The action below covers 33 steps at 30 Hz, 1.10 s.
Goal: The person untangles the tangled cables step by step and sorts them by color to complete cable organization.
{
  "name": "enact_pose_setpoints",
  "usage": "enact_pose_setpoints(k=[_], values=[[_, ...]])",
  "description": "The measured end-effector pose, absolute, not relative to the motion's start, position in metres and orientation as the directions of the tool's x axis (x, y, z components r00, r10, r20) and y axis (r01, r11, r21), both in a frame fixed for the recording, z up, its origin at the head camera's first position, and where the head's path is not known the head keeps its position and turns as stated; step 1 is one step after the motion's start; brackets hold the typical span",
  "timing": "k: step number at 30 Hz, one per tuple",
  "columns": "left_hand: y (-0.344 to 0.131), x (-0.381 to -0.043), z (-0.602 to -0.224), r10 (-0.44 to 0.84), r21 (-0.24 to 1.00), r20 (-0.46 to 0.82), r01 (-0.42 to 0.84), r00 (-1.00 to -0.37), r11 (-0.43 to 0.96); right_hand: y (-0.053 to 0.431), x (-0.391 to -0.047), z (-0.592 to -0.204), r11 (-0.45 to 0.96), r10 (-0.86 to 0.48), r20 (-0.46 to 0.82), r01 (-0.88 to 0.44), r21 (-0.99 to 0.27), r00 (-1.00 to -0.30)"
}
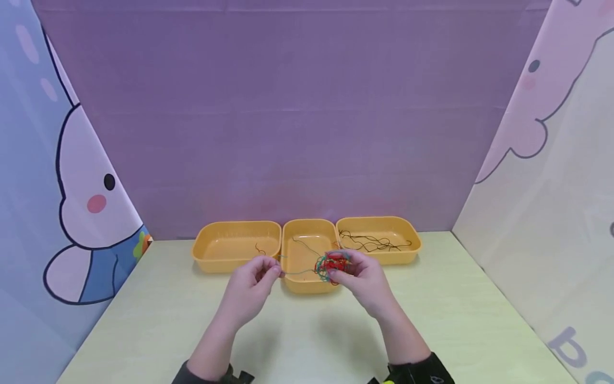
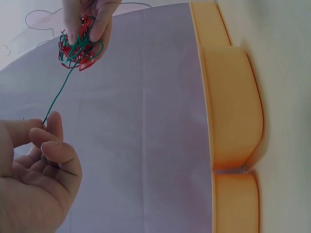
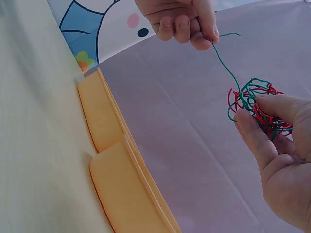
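My right hand (image 1: 368,285) holds a loose tangle (image 1: 331,266) of thin red and green wires between thumb and fingers, raised near the front of the middle tray. From that bundle a single green wire (image 2: 59,93) runs across to my left hand (image 1: 248,292). There the thumb and index finger pinch it, and the right wrist view shows a short bent end of the green wire (image 3: 230,34) sticking out past the fingertips. The strand looks drawn nearly straight between the hands. Several loops of the tangle (image 3: 257,99) stand out around the right fingers.
Three yellow trays stand side by side at the back of the table (image 1: 158,320). The left tray (image 1: 237,266) holds a small orange-brown wire, and the right tray (image 1: 408,258) holds several dark wires. The middle tray (image 1: 307,288) lies behind the hands. A purple backdrop rises behind.
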<state>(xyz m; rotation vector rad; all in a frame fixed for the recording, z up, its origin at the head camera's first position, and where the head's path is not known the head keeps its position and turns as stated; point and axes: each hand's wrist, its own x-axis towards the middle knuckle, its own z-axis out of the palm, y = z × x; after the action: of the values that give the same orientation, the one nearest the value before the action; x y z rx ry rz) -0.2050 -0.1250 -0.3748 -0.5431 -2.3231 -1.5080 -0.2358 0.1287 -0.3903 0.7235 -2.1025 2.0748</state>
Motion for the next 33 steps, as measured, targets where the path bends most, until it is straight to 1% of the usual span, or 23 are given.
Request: enact_pose_setpoints(k=[10,18,24,28,33], values=[[-0.127,-0.205,-0.373,0.125,0.835,0.437,0.454,-0.891,0.311,0.137,-0.240,-0.390,-0.093,-0.228,0.450,-0.441,-0.893,-0.863],[-0.131,-0.207,-0.372,0.112,0.831,0.417,0.428,-0.902,0.355,0.145,-0.241,-0.389,-0.092,-0.186,0.449,-0.439,-0.894,-0.874],[-0.135,-0.208,-0.371,0.075,0.821,0.419,0.413,-0.905,0.393,0.152,-0.242,-0.386,-0.081,-0.156,0.453,-0.445,-0.892,-0.878],[-0.140,-0.209,-0.370,0.059,0.823,0.425,0.413,-0.903,0.391,0.155,-0.242,-0.386,-0.084,-0.151,0.460,-0.453,-0.888,-0.875],[-0.150,-0.210,-0.368,-0.003,0.840,0.429,0.397,-0.903,0.371,0.165,-0.243,-0.385,-0.059,-0.102,0.446,-0.442,-0.895,-0.889]])
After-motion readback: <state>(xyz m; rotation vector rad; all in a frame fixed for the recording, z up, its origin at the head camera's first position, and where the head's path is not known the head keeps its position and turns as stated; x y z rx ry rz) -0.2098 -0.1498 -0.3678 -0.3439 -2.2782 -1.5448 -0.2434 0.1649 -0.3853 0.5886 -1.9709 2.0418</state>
